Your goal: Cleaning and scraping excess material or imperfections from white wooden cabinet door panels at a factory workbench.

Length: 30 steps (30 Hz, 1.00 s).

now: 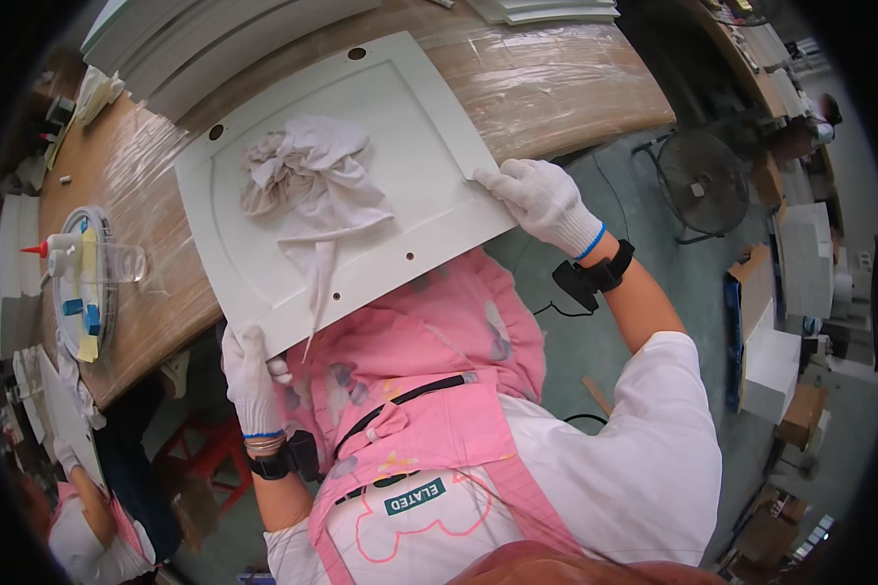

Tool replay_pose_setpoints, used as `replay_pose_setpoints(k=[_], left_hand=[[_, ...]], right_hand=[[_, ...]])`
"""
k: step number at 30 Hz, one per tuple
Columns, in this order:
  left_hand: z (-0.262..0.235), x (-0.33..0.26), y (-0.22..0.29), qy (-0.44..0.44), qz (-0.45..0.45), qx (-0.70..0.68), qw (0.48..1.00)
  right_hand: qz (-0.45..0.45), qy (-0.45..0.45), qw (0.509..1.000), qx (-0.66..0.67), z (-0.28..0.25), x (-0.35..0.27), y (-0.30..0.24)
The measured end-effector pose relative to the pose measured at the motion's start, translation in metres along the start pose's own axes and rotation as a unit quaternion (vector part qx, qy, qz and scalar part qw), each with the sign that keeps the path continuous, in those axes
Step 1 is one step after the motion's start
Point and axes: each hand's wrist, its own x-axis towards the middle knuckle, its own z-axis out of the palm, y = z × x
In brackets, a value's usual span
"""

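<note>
A white cabinet door panel [415, 127] with a recessed border lies tilted across the table edge and over my lap. Two round holes show along its far edge and two small ones along its near edge. On it rests a crumpled pale cloth [327, 175], one strip trailing over the near edge. My left hand [251, 375], in a white knit glove, grips the panel's near left corner. At the near right corner, my right hand [544, 200], gloved alike, closes its fingers on the edge. The undersides of both grips are hidden.
The table [576, 83] has a plastic-wrapped top. Stacked white panels [205, 49] stand at its far left. A round tray [107, 322] holds bottles, one red-tipped. A floor fan [702, 185] stands at right, a red stool [205, 458] at lower left. Another person [98, 526] works beyond it.
</note>
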Motion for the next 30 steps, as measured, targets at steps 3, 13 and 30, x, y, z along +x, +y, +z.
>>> replay_pose_setpoints(k=[3,13,30], left_hand=[[0.002,-0.002,0.003,0.024,-0.009,0.013,1.0],[0.007,-0.002,0.009,0.057,-0.029,0.022,0.998],[0.006,0.001,0.005,0.074,-0.032,0.06,0.995]], right_hand=[[-0.071,-0.025,0.997,0.024,-0.005,-0.007,0.002],[-0.066,-0.008,0.998,-0.02,0.005,0.065,0.031],[-0.139,-0.055,0.986,-0.07,-0.002,0.102,0.036]])
